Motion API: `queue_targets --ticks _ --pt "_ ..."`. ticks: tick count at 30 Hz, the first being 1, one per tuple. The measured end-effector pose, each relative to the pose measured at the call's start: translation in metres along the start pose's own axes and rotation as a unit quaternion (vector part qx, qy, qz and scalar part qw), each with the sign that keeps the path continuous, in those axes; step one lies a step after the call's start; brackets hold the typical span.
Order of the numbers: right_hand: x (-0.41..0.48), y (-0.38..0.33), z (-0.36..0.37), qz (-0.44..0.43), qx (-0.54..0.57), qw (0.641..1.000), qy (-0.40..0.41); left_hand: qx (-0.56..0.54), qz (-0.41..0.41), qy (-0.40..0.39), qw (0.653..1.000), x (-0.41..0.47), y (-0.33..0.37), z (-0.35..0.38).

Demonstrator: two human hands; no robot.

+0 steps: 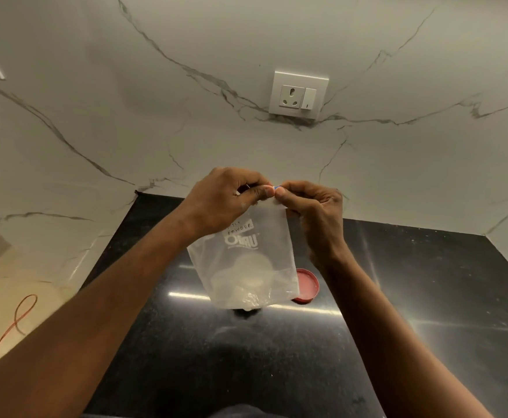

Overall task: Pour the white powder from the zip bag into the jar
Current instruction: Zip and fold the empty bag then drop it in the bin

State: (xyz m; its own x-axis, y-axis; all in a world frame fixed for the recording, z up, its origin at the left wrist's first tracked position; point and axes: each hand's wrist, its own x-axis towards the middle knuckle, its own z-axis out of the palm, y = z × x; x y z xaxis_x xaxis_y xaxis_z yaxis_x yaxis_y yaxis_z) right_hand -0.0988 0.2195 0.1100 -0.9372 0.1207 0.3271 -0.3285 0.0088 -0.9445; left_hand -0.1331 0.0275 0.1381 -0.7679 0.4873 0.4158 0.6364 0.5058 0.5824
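I hold a clear zip bag (246, 260) upright above the black counter (277, 342). It carries a white label with "powder" written on it and a little white powder at its bottom. My left hand (225, 200) and my right hand (313, 212) both pinch the zip strip at the top, fingertips touching. Behind the bag a round jar (246, 274) shows faintly through the plastic, mostly hidden. A red lid (307, 286) lies flat on the counter just right of the bag.
A white marble wall rises behind the counter, with a socket and switch plate (298, 96) on it. To the left, a lighter floor holds a red cable (20, 315). The counter's left edge runs diagonally near my left forearm.
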Motion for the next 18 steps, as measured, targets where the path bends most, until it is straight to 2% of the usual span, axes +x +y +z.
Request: queue_targets --ticks 4,8,13,18 --pt "-0.003 -0.005 -0.001 0.004 0.005 1.000 0.021 -0.012 -0.009 0.010 1.000 -0.004 0.001 0.000" --pt "0.004 -0.014 -0.015 0.031 0.026 0.996 0.079 -0.015 -0.046 0.017 0.999 -0.010 -0.009 -0.013" --pt "0.006 -0.020 -0.025 0.057 0.042 0.993 0.090 -0.081 -0.081 0.012 0.993 -0.024 -0.020 -0.022" --pt "0.006 -0.019 -0.025 0.087 0.068 0.989 0.103 -0.100 -0.085 0.023 0.991 -0.027 -0.019 -0.024"
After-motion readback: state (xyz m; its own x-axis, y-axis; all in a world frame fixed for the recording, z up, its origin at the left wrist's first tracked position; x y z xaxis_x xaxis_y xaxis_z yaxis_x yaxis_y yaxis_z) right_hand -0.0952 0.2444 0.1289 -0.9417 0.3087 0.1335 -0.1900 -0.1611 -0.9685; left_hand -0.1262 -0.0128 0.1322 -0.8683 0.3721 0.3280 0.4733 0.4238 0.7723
